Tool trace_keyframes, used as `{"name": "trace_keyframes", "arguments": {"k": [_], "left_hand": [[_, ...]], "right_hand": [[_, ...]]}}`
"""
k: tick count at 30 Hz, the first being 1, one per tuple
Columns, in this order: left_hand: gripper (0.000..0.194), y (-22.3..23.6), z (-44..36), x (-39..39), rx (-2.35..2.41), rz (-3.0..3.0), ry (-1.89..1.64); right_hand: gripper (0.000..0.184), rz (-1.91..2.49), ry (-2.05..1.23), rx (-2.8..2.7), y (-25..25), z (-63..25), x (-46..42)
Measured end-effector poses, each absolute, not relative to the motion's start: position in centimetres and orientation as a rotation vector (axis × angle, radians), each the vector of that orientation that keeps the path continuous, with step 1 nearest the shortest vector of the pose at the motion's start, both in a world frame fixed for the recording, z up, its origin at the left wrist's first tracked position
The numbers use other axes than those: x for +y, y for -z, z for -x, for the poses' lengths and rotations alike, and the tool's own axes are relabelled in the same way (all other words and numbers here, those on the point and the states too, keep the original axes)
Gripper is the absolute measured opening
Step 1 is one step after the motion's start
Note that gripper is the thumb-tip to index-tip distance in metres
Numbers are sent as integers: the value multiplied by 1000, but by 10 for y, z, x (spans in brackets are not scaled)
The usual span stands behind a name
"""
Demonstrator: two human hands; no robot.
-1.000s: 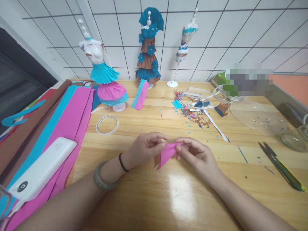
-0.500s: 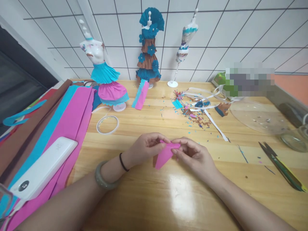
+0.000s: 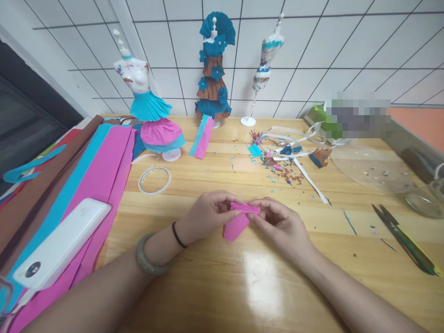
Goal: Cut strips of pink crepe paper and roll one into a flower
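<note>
Between my two hands, just above the wooden table, is a small piece of pink crepe paper (image 3: 236, 227). Its top edge shows narrow gathered folds, and the rest hangs down flat. My left hand (image 3: 215, 210) pinches the left end of the folded edge between thumb and fingers. At the right end, my right hand (image 3: 279, 217) grips the same edge with thumb and fingertips. Both hands are closed on the paper; the inner fingers are partly hidden. A roll of tape (image 3: 154, 190) lies beyond my left hand.
Crepe paper sheets (image 3: 104, 162) lie at the left under a white power bank (image 3: 64, 245). Three mannequins stand along the tiled wall, one in a blue and brown dress (image 3: 214, 76). Paper scraps (image 3: 282, 169) and white strips are scattered behind my hands. Scissors (image 3: 404, 240) lie right.
The folded top edge of the pink paper has tipped toward me, showing more of its pleats. My fingers have shifted slightly along it; both hands keep their hold.
</note>
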State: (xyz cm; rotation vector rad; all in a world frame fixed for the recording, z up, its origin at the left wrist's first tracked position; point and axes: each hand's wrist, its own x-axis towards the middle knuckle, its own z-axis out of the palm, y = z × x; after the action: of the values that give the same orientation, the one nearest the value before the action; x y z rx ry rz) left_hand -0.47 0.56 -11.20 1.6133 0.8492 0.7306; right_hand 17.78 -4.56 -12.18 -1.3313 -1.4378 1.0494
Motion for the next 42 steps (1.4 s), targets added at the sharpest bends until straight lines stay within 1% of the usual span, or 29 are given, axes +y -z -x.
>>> {"name": "trace_keyframes", "arguments": {"k": [10, 16, 18, 22, 26, 32, 36, 42], "left_hand": [[20, 113, 6, 7, 888, -1719, -721], [19, 111, 7, 8, 815, -1674, -684], [19, 110, 7, 8, 811, -1731, -687], [22, 108, 6, 6, 812, -1924, -711], [13, 106, 5, 4, 806, -2010, -717], [12, 105, 3, 3, 846, -1969, -741], [14, 107, 4, 3, 836, -1951, -745], [20, 112, 7, 5, 785, -1669, -697]], "right_hand": [[20, 1349, -1027, -1439, 121, -179, -46], [13, 1317, -965, -1514, 118, -180, -45], [12, 1295, -956, -1521, 118, -180, -46], [12, 1302, -1043, -1507, 119, -178, -48], [12, 1317, -1083, -1515, 120, -176, -49], [17, 1292, -1083, -1558, 115, -175, -49], [18, 1268, -1173, -1488, 113, -177, -49], [22, 1294, -1280, -1365, 111, -179, -45]]}}
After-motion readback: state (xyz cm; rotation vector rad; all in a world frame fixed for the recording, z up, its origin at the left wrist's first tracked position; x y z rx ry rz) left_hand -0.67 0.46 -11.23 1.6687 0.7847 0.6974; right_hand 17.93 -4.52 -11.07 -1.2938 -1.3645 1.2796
